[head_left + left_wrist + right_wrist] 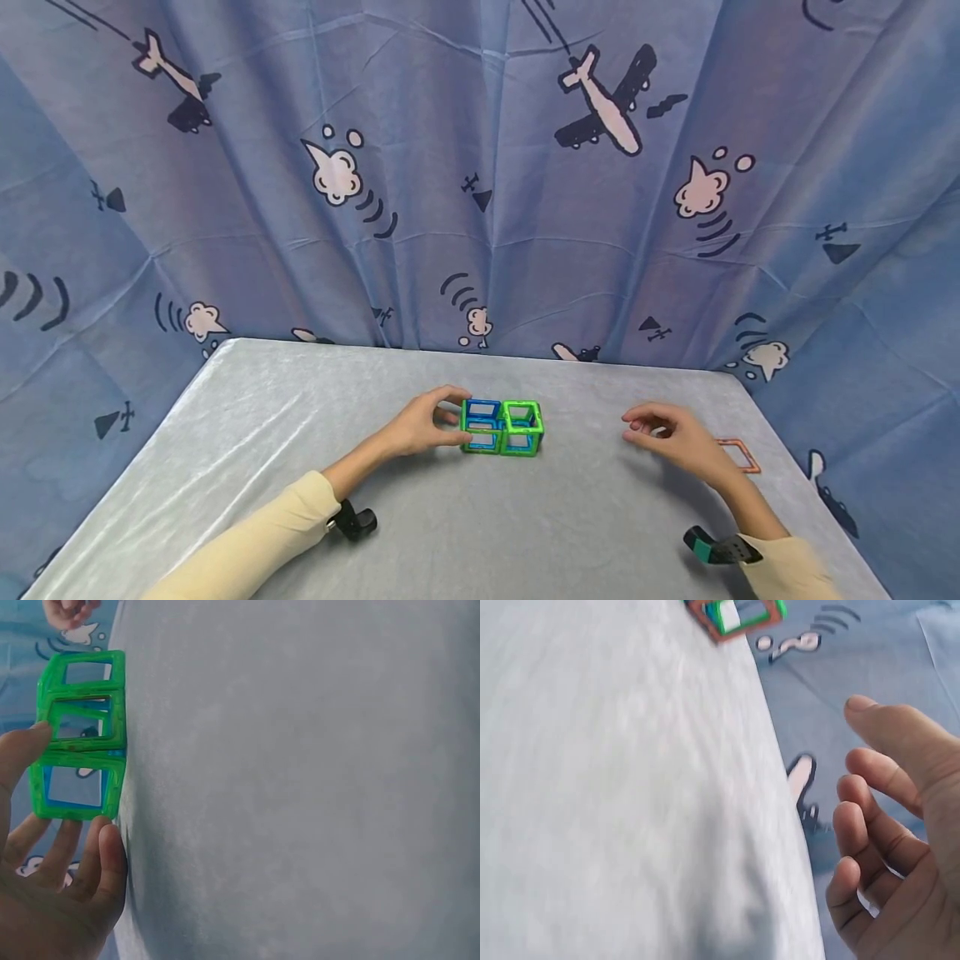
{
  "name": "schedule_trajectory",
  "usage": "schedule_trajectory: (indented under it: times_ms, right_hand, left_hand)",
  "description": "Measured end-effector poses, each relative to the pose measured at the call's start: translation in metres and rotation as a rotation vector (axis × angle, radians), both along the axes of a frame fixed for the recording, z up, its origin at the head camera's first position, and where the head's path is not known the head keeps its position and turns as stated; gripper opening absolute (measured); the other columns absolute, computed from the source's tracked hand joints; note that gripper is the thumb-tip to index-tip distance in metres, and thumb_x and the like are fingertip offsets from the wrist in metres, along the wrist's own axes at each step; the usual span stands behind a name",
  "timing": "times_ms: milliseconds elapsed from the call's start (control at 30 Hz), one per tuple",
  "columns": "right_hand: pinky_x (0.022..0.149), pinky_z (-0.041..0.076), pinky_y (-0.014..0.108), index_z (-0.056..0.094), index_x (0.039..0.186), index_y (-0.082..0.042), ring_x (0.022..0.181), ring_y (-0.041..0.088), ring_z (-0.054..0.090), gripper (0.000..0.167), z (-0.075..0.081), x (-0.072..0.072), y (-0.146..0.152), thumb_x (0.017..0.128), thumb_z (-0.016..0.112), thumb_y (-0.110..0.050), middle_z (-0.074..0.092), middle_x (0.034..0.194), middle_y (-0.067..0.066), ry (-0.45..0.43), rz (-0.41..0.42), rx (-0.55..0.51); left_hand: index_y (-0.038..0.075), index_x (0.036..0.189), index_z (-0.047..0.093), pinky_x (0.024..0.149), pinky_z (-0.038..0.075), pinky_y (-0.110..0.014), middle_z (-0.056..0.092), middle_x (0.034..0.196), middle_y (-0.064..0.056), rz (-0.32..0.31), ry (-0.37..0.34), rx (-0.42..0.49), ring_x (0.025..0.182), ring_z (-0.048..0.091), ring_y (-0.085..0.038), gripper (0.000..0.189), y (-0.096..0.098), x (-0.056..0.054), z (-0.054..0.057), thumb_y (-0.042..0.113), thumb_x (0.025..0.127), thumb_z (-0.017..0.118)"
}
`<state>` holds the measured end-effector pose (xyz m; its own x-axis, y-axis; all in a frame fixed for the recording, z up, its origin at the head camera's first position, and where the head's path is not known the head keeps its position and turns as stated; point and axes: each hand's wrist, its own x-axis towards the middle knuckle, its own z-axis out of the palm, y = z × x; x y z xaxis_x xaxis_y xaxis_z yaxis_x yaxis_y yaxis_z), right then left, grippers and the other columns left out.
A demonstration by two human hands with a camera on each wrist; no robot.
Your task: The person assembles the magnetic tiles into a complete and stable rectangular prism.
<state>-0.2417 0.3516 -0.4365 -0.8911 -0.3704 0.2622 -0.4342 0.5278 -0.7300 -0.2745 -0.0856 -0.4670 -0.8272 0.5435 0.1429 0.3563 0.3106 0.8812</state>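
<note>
A small structure of magnetic tiles [501, 442], made of green and blue open square frames, stands on the table. It has a lower part on the left and a raised green cube on the right. My left hand [416, 423] holds its left end, thumb at the front and fingers round the far side. In the left wrist view, the thumb [22, 754] touches a green frame. To the right, my right hand [678, 442] is apart from the structure, fingers loosely bent and nothing between them. The right wrist view shows an orange-brown frame [739, 628] on the structure's right side.
A loose orange square tile [742, 457] lies on the table behind my right hand. Pale cloth covers the table [480, 525]. A blue curtain [420, 275] printed with planes hangs along the table's far edge.
</note>
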Motion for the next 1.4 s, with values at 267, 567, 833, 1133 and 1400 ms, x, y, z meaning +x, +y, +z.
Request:
schedule_trajectory:
  times_ms: [267,567,833,1133,1400]
  right_hand:
    - [0.067,0.053,0.026,0.071,0.114,0.003,0.082,0.014,0.063,0.025,-0.007,0.015,0.035,0.092,0.077,-0.008,0.07,0.099,0.009,-0.033,-0.119,0.035]
    - [0.067,0.052,0.025,0.07,0.116,0.002,0.082,0.012,0.063,0.027,-0.015,0.029,0.072,0.094,0.076,-0.011,0.07,0.099,0.009,-0.06,-0.208,0.093]
    - [0.067,0.053,0.025,0.068,0.122,0.003,0.083,0.011,0.065,0.034,-0.012,0.043,0.103,0.094,0.076,-0.016,0.072,0.102,0.009,-0.073,-0.281,0.132]
    - [0.065,0.05,0.024,0.065,0.12,0.011,0.08,0.005,0.06,0.045,-0.022,0.052,0.142,0.087,0.083,-0.014,0.07,0.098,0.005,-0.122,-0.34,0.211]
    - [0.063,0.045,0.025,0.068,0.119,0.006,0.079,0.007,0.055,0.048,-0.029,0.054,0.164,0.083,0.087,-0.02,0.066,0.1,0.001,-0.101,-0.382,0.278]
  left_hand:
    - [0.005,0.138,0.057,0.085,0.055,-0.036,0.061,0.13,-0.012,0.002,-0.011,0.003,0.109,0.065,-0.027,0.058,-0.001,0.0,-0.001,0.014,0.087,0.084]
    - [0.004,0.137,0.057,0.085,0.055,-0.036,0.061,0.13,-0.013,-0.006,-0.017,0.018,0.11,0.065,-0.028,0.058,-0.003,0.0,-0.001,0.014,0.087,0.084]
    - [0.004,0.137,0.057,0.087,0.055,-0.038,0.061,0.13,-0.013,-0.013,-0.02,0.02,0.11,0.065,-0.029,0.057,-0.004,0.0,0.001,0.013,0.087,0.083]
    - [0.005,0.137,0.057,0.086,0.055,-0.036,0.061,0.13,-0.013,-0.001,-0.024,0.012,0.109,0.065,-0.029,0.056,-0.005,0.002,0.0,0.013,0.087,0.083]
    - [0.004,0.137,0.057,0.085,0.055,-0.035,0.061,0.129,-0.013,-0.01,-0.021,0.006,0.108,0.065,-0.028,0.057,-0.002,0.001,0.003,0.013,0.087,0.083]
